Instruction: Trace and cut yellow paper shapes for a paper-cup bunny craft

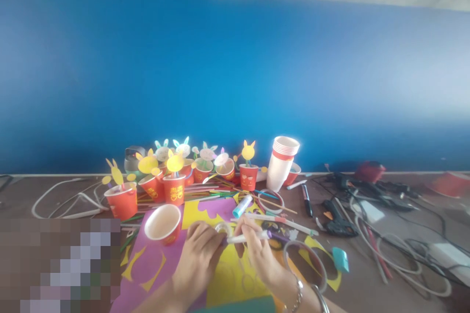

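Note:
My right hand (pixel 257 254) is closed around a slim white marker (pixel 242 238) with a purple end, held nearly level. Close beside it, my left hand (pixel 198 254) has its fingers curled in against a small whitish curved piece (pixel 223 228), too blurred to name. Both hands are over yellow paper (pixel 229 274) that bears faint drawn outlines. Purple paper (pixel 147 259) with cut-out holes lies to the left. An open red paper cup (pixel 162 225) stands just beyond my left hand. A glue stick (pixel 242 206) lies past the fingertips.
Red cups with paper animal figures, such as a yellow one (pixel 248 151), line the back before a blue panel (pixel 235 68). A tall cup stack (pixel 281 164) stands right of them. Further right lie a black marker (pixel 307 199), a glue gun (pixel 338 220) and tangled cables (pixel 389 244).

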The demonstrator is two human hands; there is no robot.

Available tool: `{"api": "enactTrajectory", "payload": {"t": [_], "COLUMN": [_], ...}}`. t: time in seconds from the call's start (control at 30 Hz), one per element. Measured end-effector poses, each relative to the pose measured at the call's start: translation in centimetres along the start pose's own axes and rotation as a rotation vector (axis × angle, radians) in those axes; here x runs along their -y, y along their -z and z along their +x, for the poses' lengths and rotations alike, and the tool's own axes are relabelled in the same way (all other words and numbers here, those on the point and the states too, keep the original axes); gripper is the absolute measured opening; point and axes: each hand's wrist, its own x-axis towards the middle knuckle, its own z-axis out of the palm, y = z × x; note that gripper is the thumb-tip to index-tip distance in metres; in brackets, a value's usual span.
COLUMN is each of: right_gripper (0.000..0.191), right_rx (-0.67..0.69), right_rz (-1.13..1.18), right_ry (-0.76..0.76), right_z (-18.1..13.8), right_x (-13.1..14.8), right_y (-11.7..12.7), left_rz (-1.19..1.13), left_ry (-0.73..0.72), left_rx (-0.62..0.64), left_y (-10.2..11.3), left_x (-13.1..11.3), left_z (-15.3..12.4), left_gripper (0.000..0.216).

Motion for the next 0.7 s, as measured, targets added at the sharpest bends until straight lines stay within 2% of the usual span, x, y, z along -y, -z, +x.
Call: {"api": "enactTrajectory", "payload": {"t": [0.1,0.17,0.23,0.3,0.37,0.4,0.47,0.53,0.7], "right_gripper": [0.035,0.036,0.035,0.024,0.022,0.019,0.018,0.019,0.014], "right_rx": [-0.025,0.005,0.082,0.194,0.303,0.289,0.143,0.115,0.163], "right_rz": [0.035,0.044,0.043,0.003,-0.203,-0.403,-0.876,-1.011,-1.137], "right_ry": [-0.022,-0.063,-0.099,-0.091,-0.033,-0.015,0.006,0.000,0.023], "right_z": [-0.1,0.2,0.9,2.0,3.2,3.7,4.5,4.8,4.5], "right_x": [0.0,0.1,0.2,0.2,0.1,-0.1,-0.7,-1.4,-2.0], "right_y": [-0.4,0.1,1.3,3.2,5.5,6.5,8.0,8.7,8.4], "left_rz": [0.021,0.018,-0.002,-0.021,-0.011,0.003,0.034,0.064,0.077], "left_ry": [-0.013,-0.005,0.048,0.156,0.285,0.352,0.417,0.429,0.449], "left_rx": [-0.008,-0.010,-0.013,-0.019,-0.015,-0.018,0.006,0.032,0.080], "left_y": [0.0,-0.2,-0.5,-0.7,-0.8,-0.8,-0.9,-1.2,-2.1], "left_x": [-0.2,-0.2,0.1,0.7,1.4,1.8,2.3,2.6,3.1], "left_z": [-0.2,-0.2,-0.1,0.0,0.1,0.1,0.0,-0.2,-0.7], "left_gripper": [0.018,0.016,0.014,0.015,0.017,0.019,0.021,0.022,0.031]}}
